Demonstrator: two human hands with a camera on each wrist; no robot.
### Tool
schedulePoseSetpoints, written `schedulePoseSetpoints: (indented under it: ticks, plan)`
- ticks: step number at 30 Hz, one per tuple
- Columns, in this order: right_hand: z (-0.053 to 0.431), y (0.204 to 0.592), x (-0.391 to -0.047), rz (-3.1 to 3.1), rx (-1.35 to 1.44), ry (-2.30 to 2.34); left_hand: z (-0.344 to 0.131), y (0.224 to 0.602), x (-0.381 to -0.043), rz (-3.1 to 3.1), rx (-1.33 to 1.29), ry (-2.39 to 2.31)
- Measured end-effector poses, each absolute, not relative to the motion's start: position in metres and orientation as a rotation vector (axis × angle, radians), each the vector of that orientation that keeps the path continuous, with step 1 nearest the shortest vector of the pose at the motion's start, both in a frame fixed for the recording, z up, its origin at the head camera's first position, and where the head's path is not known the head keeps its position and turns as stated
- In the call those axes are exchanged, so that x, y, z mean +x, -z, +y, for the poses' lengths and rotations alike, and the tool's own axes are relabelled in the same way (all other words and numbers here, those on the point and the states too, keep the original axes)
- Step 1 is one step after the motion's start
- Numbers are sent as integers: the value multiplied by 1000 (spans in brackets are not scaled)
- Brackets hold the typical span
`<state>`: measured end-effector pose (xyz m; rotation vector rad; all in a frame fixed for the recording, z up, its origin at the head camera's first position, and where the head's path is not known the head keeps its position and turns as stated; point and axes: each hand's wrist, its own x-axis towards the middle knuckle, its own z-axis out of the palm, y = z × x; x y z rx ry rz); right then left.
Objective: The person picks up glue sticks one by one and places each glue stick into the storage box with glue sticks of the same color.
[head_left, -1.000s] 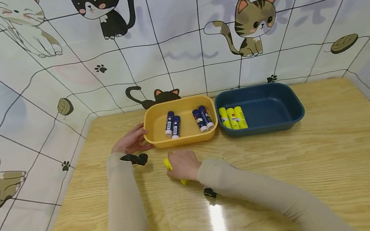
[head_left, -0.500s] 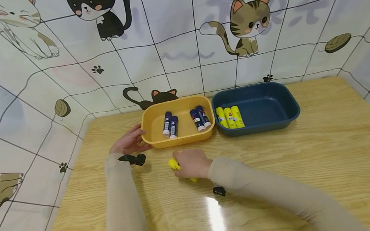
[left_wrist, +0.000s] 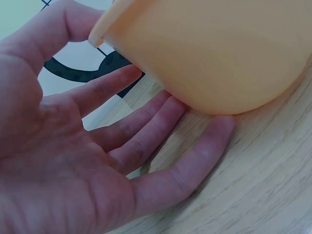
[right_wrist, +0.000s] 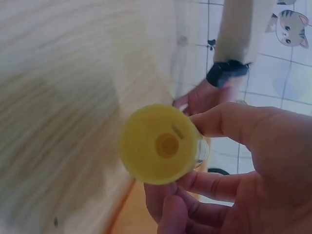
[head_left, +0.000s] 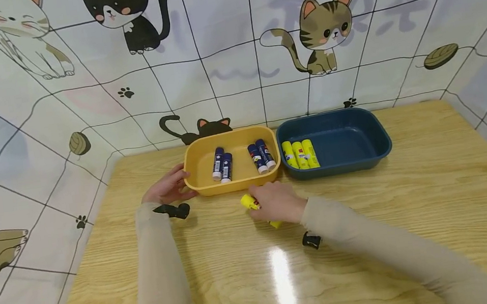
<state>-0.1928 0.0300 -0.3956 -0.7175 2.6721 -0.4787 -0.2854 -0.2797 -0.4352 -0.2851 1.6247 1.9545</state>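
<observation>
My right hand (head_left: 278,202) grips a yellow glue stick (head_left: 248,202), held tilted above the table in front of the orange bin (head_left: 239,186). In the right wrist view the round end of the glue stick (right_wrist: 146,146) faces the camera, with thumb and fingers around its side. My left hand (head_left: 168,185) touches the left end of the orange bin. Seen from the left wrist, its extended fingers (left_wrist: 146,126) meet the bin's lower wall (left_wrist: 219,63), and the thumb is at the rim. Several dark blue glue sticks (head_left: 226,167) lie in the orange bin.
A dark blue bin (head_left: 342,167) stands right beside the orange one, with three yellow glue sticks (head_left: 301,154) at its left end. Both stand on a wooden table (head_left: 232,276) against a cat-patterned backdrop (head_left: 233,71).
My right hand has moved right and slightly away from me with the yellow glue stick, towards the bins. The left hand stays at the orange bin. The view has shifted slightly.
</observation>
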Motion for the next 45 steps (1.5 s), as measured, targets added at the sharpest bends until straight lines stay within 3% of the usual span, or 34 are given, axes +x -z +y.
schedulePoseSetpoints:
  ticks: [22,45]
  plan:
    - [83,349,-206,2782,-784,575,-284,439,-284,1623,-275,-1964]
    - [138,324,-241,2875,-519,452,-284,439,-289,1611,-268,-1964]
